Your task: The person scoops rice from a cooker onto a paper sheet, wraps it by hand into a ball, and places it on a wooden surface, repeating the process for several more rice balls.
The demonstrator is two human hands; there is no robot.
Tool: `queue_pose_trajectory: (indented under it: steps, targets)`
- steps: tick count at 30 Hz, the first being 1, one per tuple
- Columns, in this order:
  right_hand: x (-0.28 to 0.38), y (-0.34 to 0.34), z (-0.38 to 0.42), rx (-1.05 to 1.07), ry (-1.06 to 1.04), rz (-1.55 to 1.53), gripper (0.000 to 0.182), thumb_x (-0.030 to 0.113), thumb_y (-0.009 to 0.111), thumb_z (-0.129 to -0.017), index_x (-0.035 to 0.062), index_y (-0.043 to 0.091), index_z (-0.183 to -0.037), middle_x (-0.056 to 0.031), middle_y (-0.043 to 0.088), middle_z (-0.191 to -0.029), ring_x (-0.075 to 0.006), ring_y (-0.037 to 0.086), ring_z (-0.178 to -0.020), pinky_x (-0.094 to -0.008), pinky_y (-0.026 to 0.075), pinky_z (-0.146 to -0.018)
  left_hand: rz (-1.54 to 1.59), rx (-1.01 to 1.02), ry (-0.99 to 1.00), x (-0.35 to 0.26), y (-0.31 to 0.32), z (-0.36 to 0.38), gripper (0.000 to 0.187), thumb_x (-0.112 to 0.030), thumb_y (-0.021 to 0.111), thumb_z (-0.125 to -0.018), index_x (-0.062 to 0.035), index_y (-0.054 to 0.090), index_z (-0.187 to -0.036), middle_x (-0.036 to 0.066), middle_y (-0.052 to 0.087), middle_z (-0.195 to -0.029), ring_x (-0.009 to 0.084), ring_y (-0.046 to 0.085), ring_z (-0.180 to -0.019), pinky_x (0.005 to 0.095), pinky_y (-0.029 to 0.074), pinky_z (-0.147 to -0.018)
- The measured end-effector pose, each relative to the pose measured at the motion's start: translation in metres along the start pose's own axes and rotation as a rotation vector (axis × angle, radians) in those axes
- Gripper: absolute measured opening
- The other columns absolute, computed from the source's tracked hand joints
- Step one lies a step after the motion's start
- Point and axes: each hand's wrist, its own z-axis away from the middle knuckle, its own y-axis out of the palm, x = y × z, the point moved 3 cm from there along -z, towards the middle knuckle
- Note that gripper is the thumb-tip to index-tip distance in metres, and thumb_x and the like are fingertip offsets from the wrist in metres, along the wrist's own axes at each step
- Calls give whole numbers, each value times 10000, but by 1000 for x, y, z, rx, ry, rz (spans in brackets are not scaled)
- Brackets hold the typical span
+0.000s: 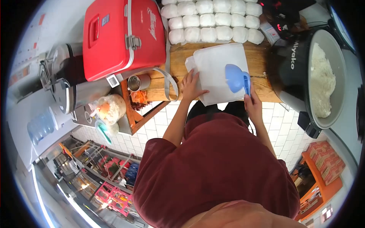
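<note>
A stack of white wrapping paper (213, 70) lies on the wooden table in front of my body, its near edge by my waist. My left hand (193, 86) rests at the paper's left edge, fingers stretched out and apart, thumb over the sheet. My right hand (253, 106) is closed round the handle of a blue rice scoop (234, 78). The scoop's rounded bowl overlaps the right half of the paper. To the right, a big black rice cooker (285, 62) stands with its lid up and white rice (322, 81) inside.
Rows of white wrapped bundles (207, 19) line the table's back. A red cooler box (108, 41) stands at the left, with a metal cup (138, 82) and a grey strap (167, 84) near it. A clear tub of food (110, 109) sits lower left.
</note>
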Motion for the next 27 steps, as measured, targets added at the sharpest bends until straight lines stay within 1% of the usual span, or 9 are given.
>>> queue_pose_trajectory:
  steps: [2,4,16,19,21,22,24,26,27]
  targets:
    - [-24,15,-22,-299,-734,994,564,147,525,-899,288,347,-1415,-64,474,-713,-218,506,-500,-331,455,-448,-60,26,21,-2,2,-2,999,-530,829,-453,-156,477,-1310,95,292,-1449,349,286,-1289,496,254,-1026]
    - [-96,19,-54,-156,-523,1448,627,101,544,-838,309,363,-1402,-99,496,-742,-275,538,-525,-397,475,-477,-42,34,-3,5,7,0,1011,-562,811,-443,-178,474,-1315,80,280,-1463,336,281,-1299,512,230,-1032]
    - [-84,-15,-72,-234,-638,1588,660,95,574,-779,362,418,-1362,-43,472,-718,-212,550,-557,-348,466,-449,-66,7,32,12,17,5,1057,-604,793,-434,-193,442,-1342,77,246,-1487,340,284,-1294,559,208,-1031]
    - [-85,6,-62,-249,-613,1541,625,74,553,-802,341,429,-1354,-51,498,-751,-210,558,-584,-348,480,-481,-87,83,-49,-5,5,-8,909,-548,800,-506,-172,499,-1278,78,229,-1489,357,247,-1311,577,190,-1030]
    - [-79,3,-64,-254,-580,1538,606,67,544,-810,323,438,-1348,-56,505,-769,-221,563,-600,-352,491,-511,-59,-104,30,-25,-14,-23,623,-376,765,-656,-135,548,-1189,94,410,-1370,324,387,-1231,512,282,-1010]
    - [-76,-1,-68,-187,-602,1447,589,85,548,-814,300,430,-1350,-66,518,-802,-245,576,-633,-371,499,-547,-53,-100,40,-29,-14,-43,623,-376,765,-656,-135,548,-1189,94,410,-1370,324,387,-1231,512,282,-1010]
    - [-62,-1,-71,-123,-613,1361,575,103,551,-819,278,422,-1351,-76,530,-835,-269,588,-666,-390,507,-583,378,55,403,-36,3,-106,370,-181,700,-731,-102,594,-1076,102,572,-1139,291,543,-1039,424,418,-897]
    - [-46,17,-82,-113,-379,1141,569,176,564,-816,243,393,-1355,-98,545,-918,-323,602,-736,-430,505,-648,381,218,461,-38,34,-152,259,-87,679,-734,-82,631,-988,95,614,-923,271,596,-869,364,477,-765]
    - [-48,24,-91,-114,-277,1255,560,307,554,-847,242,356,-1367,-127,591,-926,-350,620,-773,-450,508,-644,384,215,463,-34,42,-162,259,-87,679,-734,-82,631,-988,95,614,-923,271,596,-869,364,477,-765]
